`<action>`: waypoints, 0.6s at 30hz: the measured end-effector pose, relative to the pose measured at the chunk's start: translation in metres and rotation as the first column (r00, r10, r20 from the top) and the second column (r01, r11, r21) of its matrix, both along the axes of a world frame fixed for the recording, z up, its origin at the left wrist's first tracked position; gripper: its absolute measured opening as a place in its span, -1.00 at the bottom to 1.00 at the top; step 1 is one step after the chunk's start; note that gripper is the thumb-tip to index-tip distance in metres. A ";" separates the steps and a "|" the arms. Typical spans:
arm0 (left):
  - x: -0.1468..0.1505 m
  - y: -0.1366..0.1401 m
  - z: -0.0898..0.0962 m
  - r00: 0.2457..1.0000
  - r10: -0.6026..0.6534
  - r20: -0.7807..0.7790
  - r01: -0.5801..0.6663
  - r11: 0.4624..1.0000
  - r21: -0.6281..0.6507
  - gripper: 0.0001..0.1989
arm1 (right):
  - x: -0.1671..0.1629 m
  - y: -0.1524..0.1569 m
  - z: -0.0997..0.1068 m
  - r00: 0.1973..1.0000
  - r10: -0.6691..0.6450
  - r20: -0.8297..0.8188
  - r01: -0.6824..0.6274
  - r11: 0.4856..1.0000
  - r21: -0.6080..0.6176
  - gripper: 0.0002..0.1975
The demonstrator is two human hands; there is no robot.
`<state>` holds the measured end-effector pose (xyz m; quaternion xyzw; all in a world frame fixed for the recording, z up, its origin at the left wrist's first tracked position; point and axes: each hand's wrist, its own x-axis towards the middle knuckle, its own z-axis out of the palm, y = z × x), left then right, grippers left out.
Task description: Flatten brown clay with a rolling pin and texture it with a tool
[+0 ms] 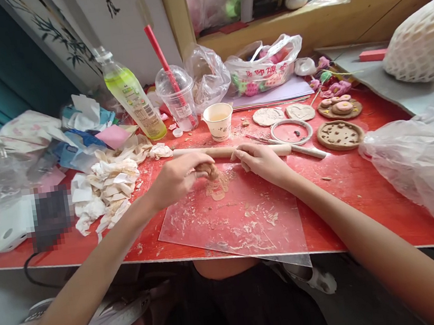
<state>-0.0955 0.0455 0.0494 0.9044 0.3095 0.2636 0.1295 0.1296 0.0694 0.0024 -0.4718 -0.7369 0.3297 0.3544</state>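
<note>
Over red table (365, 191), arms (110, 262) stretched forward, left hand (181, 175) pinching brown lump (211, 170), right hand (260, 160) curled by rod (221, 152), hold unclear

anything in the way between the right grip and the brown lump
Nothing visible stands in the gap between the right grip and the brown lump. The left grip holds the lump from the other side, and the pale rod lies behind the gap, toward the paper cup.
</note>
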 end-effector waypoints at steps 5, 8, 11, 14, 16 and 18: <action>0.001 0.008 -0.009 1.000 0.021 -0.002 -0.020 0.993 0.119 -0.79 | 0.000 0.000 0.000 1.000 0.007 0.002 -0.007 1.000 -0.003 -0.76; 0.005 0.009 -0.021 0.997 -0.011 -0.081 0.018 0.996 0.090 -0.76 | 0.000 0.000 0.000 1.000 0.013 0.007 -0.013 1.000 0.006 -0.77; 0.010 0.005 -0.028 0.995 -0.027 -0.096 0.036 0.995 0.095 -0.76 | 0.000 0.000 0.000 1.000 0.022 0.014 -0.022 0.999 0.024 -0.77; 0.015 -0.001 -0.028 0.992 -0.053 -0.112 0.064 0.993 0.102 -0.78 | 0.000 0.001 -0.001 1.000 0.024 0.020 -0.025 0.999 0.028 -0.77; 0.014 -0.003 -0.024 0.992 -0.065 -0.103 0.070 0.997 0.040 -0.79 | 0.000 0.001 -0.001 0.999 0.026 0.020 -0.026 0.999 0.028 -0.78; 0.009 -0.005 -0.017 0.999 -0.021 -0.036 0.020 0.999 -0.025 -0.78 | 0.000 0.001 -0.002 1.000 0.026 0.012 -0.026 0.999 0.027 -0.78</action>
